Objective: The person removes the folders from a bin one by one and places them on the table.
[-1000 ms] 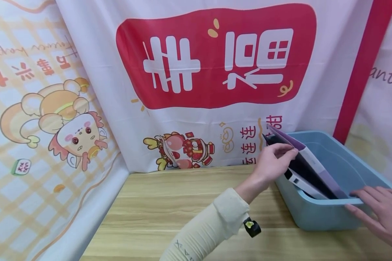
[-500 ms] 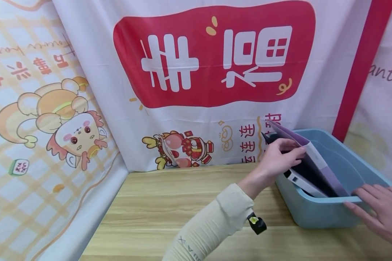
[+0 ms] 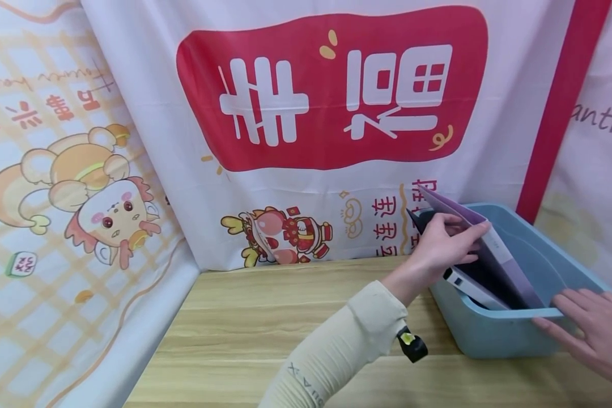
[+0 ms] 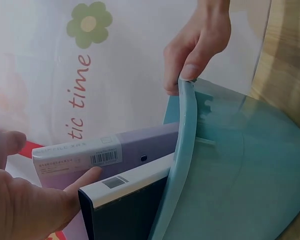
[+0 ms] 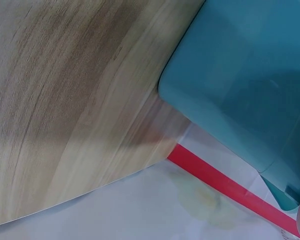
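Note:
In the head view, a purple clip file (image 3: 507, 266) with a white label leans in a blue plastic bin (image 3: 494, 337). A black file with a white spine (image 3: 476, 289) leans beside it at the bin's left wall. My left hand (image 3: 446, 243) grips the upper edge of the purple file; in the left wrist view one finger (image 4: 85, 180) reaches between the two files. My right hand (image 3: 591, 323) grips the bin's near rim, its thumb (image 4: 191, 70) over the rim in the left wrist view. The files' lower ends are hidden inside the bin.
The bin stands on a wood-grain table (image 3: 265, 328) at its right side. A printed cloth (image 3: 331, 187) hangs behind, and another patterned cloth (image 3: 41, 238) closes off the left. A black strap (image 3: 412, 344) hangs from my left sleeve.
My left hand has moved a little to the right, from beside the purple file onto its upper edge. The right hand stays at the bin's rim.

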{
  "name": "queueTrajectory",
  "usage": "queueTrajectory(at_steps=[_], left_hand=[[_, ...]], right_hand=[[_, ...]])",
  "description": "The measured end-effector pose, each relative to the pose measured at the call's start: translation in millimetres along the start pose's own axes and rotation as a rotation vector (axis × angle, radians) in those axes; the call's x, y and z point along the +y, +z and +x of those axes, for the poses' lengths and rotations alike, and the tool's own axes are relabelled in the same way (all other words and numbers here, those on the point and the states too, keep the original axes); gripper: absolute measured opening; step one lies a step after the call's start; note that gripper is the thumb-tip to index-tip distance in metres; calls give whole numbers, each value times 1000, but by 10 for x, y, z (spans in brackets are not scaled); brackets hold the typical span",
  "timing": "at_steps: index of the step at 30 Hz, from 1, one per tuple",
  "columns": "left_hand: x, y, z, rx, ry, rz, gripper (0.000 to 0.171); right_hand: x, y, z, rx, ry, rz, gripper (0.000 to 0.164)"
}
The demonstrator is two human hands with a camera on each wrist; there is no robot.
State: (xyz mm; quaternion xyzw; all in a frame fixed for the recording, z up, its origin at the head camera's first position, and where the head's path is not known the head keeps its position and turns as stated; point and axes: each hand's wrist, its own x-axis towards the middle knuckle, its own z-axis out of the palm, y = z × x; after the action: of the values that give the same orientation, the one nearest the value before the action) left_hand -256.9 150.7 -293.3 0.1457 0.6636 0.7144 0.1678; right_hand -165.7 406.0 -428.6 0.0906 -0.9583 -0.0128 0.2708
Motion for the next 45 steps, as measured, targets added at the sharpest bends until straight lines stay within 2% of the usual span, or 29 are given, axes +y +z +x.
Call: queueTrajectory(at_steps=[3, 10, 17, 30, 39, 45], left_hand=[[5, 15, 19, 11, -6, -7, 37], [4, 79, 40, -41, -3, -58, 35], [-1, 183, 45, -38, 10, -3, 26], [-52, 366, 74, 78, -68, 163, 30], [-99, 478, 97, 130, -68, 197, 32], [-107, 512, 97, 162, -75, 170, 33]], right_hand=[[-4, 3, 9, 24, -13, 10, 40], [-2, 13, 13, 35, -23, 14, 39], [11, 23, -7, 74, -27, 4, 40], [0, 27, -7, 90, -23, 20, 40], [13, 36, -3, 107, -44, 27, 42], [30, 40, -11, 108, -54, 30, 42]])
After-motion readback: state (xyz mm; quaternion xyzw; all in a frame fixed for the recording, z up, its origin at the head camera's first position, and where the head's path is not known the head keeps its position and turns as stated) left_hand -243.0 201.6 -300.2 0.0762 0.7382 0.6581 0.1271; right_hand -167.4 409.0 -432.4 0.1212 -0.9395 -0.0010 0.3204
